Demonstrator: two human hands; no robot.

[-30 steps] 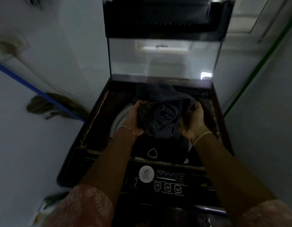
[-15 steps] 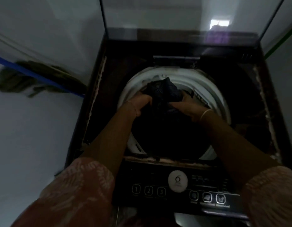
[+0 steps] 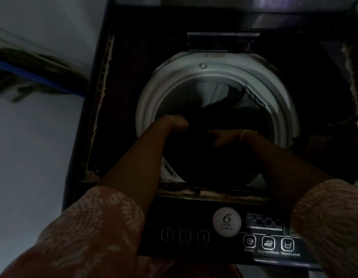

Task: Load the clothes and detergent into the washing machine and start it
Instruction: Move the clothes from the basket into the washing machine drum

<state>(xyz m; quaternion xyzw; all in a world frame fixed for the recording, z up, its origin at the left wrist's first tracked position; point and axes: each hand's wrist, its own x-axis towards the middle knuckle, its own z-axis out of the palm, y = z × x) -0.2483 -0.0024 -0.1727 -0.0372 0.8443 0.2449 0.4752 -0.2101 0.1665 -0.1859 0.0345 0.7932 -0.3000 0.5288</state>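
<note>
Two hands, left (image 3: 179, 124) and right (image 3: 224, 138), reach inside the washing machine (image 3: 214, 65) drum onto dark clothes (image 3: 218, 113); their grip cannot be told.

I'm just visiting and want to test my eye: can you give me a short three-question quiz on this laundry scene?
1. True or false: both hands are down inside the drum.
2. What sits nearest the round white sticker on the control panel: A) a detergent bottle, B) buttons numbered 1 to 3, C) a towel?
3. What colour are the clothes in the drum: dark or bright?

Key: 1 true, the left hand and right hand reach in. 2 B. 3 dark.
</note>
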